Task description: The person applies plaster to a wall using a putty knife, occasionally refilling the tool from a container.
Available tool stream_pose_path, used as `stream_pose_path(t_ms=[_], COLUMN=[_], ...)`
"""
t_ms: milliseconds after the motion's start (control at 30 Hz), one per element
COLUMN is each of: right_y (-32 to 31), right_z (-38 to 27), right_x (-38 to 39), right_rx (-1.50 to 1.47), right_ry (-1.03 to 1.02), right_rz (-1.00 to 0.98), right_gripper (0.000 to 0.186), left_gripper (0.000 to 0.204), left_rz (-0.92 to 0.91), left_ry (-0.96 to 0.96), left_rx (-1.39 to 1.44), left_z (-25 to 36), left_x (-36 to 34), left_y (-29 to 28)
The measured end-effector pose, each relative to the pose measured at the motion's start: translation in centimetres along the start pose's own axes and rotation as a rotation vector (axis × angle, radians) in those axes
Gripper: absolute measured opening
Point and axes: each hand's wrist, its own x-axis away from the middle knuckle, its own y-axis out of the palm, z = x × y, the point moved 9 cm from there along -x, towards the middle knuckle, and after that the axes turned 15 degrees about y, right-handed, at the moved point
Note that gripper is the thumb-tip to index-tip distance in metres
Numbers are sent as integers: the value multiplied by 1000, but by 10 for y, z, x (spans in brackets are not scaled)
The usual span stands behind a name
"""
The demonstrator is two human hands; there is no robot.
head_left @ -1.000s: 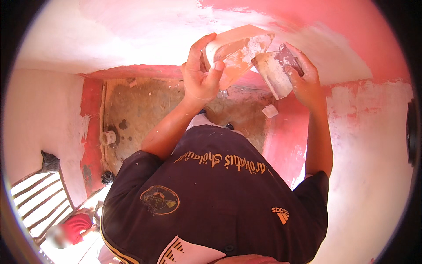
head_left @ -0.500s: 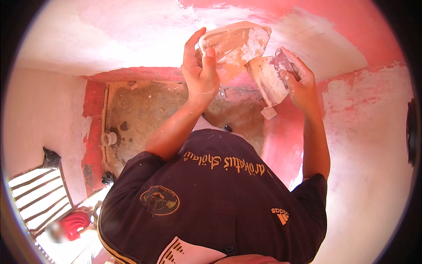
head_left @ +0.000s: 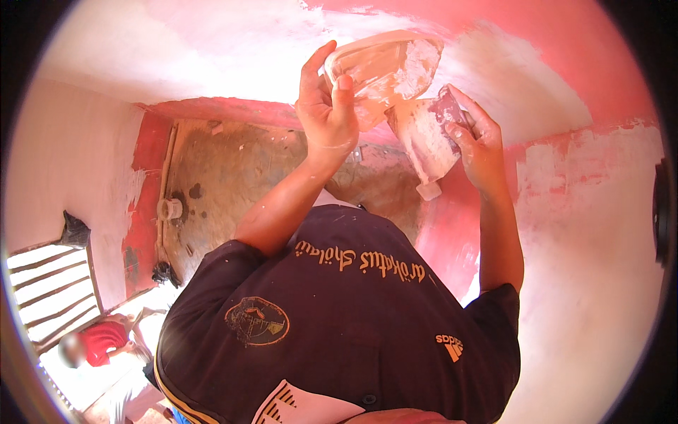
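My left hand (head_left: 328, 109) grips a shallow, see-through plastic container (head_left: 381, 60), thumb on its near side and index finger stretched up along its edge. White paste clings to the container's right part. In my right hand (head_left: 484, 141) is a flat, scraper-like piece (head_left: 424, 134), smeared with white paste and purplish near my fingers. Its upper left corner meets or overlaps the container's lower edge; I cannot tell whether they touch. A small pale block-like bit (head_left: 429, 191) shows at the piece's lower end.
Ahead is a pink wall (head_left: 579, 63) with white paste patches. A pale wall (head_left: 586, 233) rises at right. Below lies a stained brown floor (head_left: 240, 169) with a small white pot (head_left: 169, 209). At lower left, a person in red (head_left: 106, 343) is near a barred opening (head_left: 53, 293).
The container has shifted slightly right and tipped a little. My right hand has lowered slightly, and its flat piece has moved a little left and down. Both grips stay the same.
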Motion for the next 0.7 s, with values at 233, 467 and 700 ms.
stream_pose_path(t_ms=[233,467,700], right_y=[1,19,26], right_z=[6,12,41], right_x=[0,5,-2], right_rx=[-23,-58,-390], right_ry=[34,48,231], right_rz=[-45,-131,-254], right_gripper=[52,54,54], left_gripper=[44,47,48], left_rz=[9,23,-81], left_ry=[14,108,185], left_rx=[-99,-188,-300], left_z=[-4,-12,-5], left_x=[6,13,18], left_y=[-2,-1,2])
